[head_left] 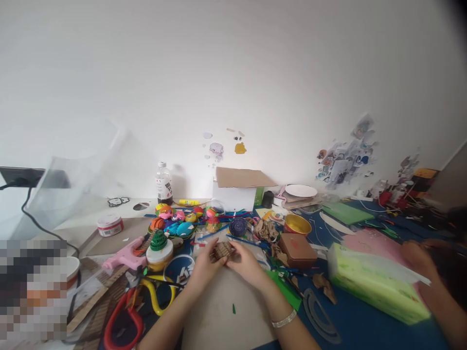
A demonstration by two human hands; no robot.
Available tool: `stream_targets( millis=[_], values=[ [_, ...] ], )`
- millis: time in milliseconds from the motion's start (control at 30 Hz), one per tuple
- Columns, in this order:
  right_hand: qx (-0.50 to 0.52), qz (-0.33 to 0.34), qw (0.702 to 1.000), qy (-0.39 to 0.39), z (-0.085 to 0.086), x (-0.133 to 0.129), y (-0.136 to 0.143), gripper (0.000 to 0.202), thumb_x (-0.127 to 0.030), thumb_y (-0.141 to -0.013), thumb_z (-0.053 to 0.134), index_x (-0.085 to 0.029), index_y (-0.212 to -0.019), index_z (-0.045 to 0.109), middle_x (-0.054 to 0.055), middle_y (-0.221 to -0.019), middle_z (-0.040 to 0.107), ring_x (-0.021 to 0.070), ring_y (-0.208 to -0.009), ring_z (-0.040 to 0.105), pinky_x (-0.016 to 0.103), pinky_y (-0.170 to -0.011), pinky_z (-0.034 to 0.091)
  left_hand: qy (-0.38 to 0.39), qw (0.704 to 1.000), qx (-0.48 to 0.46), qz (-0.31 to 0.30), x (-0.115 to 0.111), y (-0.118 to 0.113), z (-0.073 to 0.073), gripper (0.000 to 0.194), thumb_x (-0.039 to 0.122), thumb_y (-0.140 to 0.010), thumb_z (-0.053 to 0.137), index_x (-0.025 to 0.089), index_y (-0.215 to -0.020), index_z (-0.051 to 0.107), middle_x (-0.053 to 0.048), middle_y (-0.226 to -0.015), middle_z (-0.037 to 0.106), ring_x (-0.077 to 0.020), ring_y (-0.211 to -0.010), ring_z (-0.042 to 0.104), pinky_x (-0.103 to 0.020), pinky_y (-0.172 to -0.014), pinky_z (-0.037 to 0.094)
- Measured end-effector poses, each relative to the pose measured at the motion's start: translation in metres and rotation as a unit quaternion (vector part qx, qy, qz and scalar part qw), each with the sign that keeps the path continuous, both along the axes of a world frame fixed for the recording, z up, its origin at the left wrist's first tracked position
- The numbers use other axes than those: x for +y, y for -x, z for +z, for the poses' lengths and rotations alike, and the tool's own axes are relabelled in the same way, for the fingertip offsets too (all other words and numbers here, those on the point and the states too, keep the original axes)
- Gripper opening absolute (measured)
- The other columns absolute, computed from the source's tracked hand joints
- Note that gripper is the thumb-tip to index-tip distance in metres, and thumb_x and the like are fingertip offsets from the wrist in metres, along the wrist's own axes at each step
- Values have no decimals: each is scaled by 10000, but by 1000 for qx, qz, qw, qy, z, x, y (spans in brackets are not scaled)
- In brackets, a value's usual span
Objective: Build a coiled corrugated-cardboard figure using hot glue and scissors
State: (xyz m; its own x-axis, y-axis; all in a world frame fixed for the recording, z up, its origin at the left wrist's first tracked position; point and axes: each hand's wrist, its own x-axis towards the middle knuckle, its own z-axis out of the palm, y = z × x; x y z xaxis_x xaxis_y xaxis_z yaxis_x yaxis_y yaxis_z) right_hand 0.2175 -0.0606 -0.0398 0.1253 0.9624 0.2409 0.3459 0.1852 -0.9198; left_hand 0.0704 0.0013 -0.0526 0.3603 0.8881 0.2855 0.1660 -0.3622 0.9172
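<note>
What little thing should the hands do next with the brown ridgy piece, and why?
Perhaps turn the brown ridged piece slightly: the left hand and right hand hold it from both sides above the grey board, and its underside is hidden in this view.

The cardboard piece [222, 250] is brown (and lined).

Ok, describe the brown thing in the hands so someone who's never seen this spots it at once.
Find the grey board between the two forearms. Over its far part, the left hand and right hand hold a small ridged brown piece. Its rounded, ridged surface sets it apart from the crumpled brown paper to its right and the bright pieces beyond it to the left.
</note>
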Motion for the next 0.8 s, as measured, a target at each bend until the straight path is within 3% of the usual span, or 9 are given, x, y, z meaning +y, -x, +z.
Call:
stream_targets(
  millis=[100,267,433,567,633,733,800],
  values=[
    [55,69,996,9,16,5,-3,467,-270,-733,653,-198,-1180,542,103,-1185,604,234,-1038,593,399,-910,449,-52,998,-20,-6,1,5,7,500,286,-682,614,181,-1162,529,-121,-1155,607,-261,-1032,598,-393,-770,540],
    [130,151,980,9,38,16,-3,427,-399,-728,690,-217,-1102,588,79,-1155,620,240,-1115,547,386,-959,409,-146,989,-23,7,-7,17,24,536,221,-701,631,266,-1217,489,-87,-1225,568,-273,-1141,507,-473,-933,425],
    [216,199,956,-3,34,18,11,440,-530,-818,527,-227,-1136,555,79,-1139,616,235,-1044,582,396,-894,453,-212,977,27,-18,-11,30,35,627,252,-703,691,262,-1275,433,-117,-1275,521,-293,-1184,470,-467,-970,401],
    [275,266,924,24,27,11,23,406,-505,-855,478,-239,-1146,574,75,-1140,617,241,-1027,584,398,-862,466,-192,980,-1,-51,-15,40,41,578,267,-762,648,236,-1283,398,-133,-1300,500,-278,-1205,465,-431,-998,393],
    [242,222,945,8,25,9,26,366,-487,-853,489,-257,-1120,586,61,-1129,622,233,-1024,581,382,-865,464,-195,980,14,-41,-20,45,47,547,221,-766,634,248,-1263,409,-109,-1273,523,-255,-1180,492,-399,-988,411],
    [115,72,986,-96,27,4,28,245,-357,-845,545,-256,-1065,580,55,-1075,626,210,-987,585,351,-869,457,-231,970,70,-5,-26,53,53,524,98,-743,584,277,-1217,450,-64,-1208,548,-219,-1126,527,-350,-957,444],
    [8,8,981,-193,30,-1,28,169,-259,-842,544,-249,-1008,574,51,-1018,624,200,-965,584,339,-854,461,-250,963,98,3,-28,58,52,551,52,-721,552,282,-1213,463,-59,-1200,536,-216,-1119,529,-326,-934,462]
  ],
)
